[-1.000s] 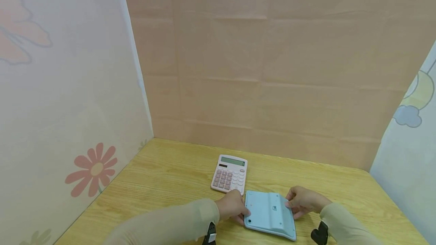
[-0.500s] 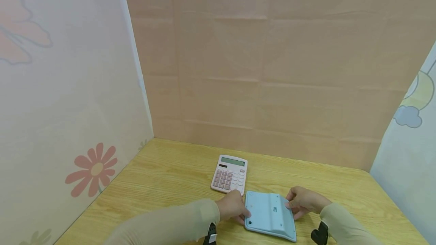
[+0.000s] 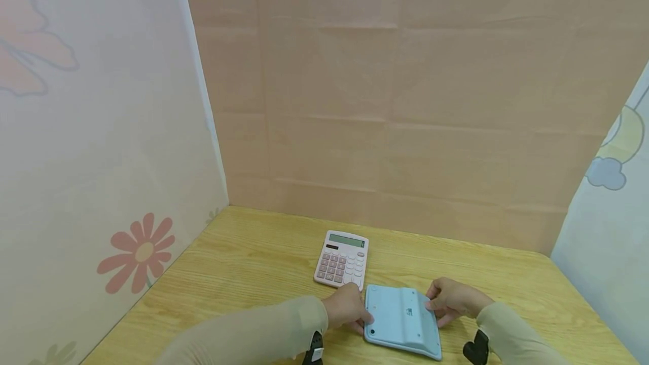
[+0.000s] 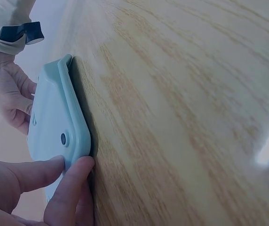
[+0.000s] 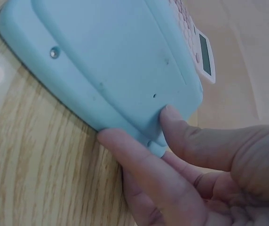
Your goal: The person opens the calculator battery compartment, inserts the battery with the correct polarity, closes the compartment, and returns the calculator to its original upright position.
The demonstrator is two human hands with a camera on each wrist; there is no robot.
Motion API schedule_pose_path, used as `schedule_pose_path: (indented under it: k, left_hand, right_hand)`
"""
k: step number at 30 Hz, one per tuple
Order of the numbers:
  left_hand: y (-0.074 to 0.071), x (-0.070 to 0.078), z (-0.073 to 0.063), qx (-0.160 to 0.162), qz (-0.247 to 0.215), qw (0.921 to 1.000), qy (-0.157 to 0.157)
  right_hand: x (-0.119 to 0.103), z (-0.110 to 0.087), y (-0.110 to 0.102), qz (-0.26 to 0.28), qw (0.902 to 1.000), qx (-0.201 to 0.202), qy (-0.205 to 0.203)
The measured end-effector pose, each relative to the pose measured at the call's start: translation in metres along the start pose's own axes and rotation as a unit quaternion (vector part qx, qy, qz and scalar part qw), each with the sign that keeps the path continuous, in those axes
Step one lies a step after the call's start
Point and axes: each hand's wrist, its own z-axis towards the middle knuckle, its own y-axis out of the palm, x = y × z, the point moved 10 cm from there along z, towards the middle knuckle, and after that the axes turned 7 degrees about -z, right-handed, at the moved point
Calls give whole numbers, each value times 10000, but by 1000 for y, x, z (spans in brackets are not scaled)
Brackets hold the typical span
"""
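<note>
A light blue calculator [image 3: 390,315] lies back side up on the table, showing its raised ridge and small screw holes. At its left edge my left hand [image 3: 346,306] pinches it, thumb on the back and fingers along the side. My right hand [image 3: 455,299] pinches the opposite edge, its thumb [image 5: 174,117] on the back face and a forefinger at the rim. The keys of this calculator are turned down and hidden. Just beyond my left hand a pink calculator [image 3: 341,258] lies face up, its lower edge partly covered by that hand.
The wooden table [image 3: 274,241] meets a tan paper-like backdrop [image 3: 405,100] behind. On the left stands a pale wall covering [image 3: 101,145] with printed flowers, and another printed covering [image 3: 608,275] closes the right side. Black bands sit on both wrists.
</note>
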Motion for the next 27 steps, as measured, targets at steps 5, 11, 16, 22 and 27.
schedule_pose_path:
  k: [5,11,16,22,27]
  left_hand:
    - [-1,0,1,45,142,9999,46]
    - [-1,1,3,51,275,9996,102]
    - [-1,2,4,5,479,9987,166]
    - [0,3,4,7,639,9978,167]
    - [0,6,4,17,755,9971,132]
  right_hand:
    - [1,1,0,-26,10000,11,39]
    - [0,1,0,-68,9999,39,83]
    - [-1,1,-1,-147,9999,53,57]
    - [0,1,0,-85,9999,35,77]
    - [-1,0,-1,-128,9999,22,32]
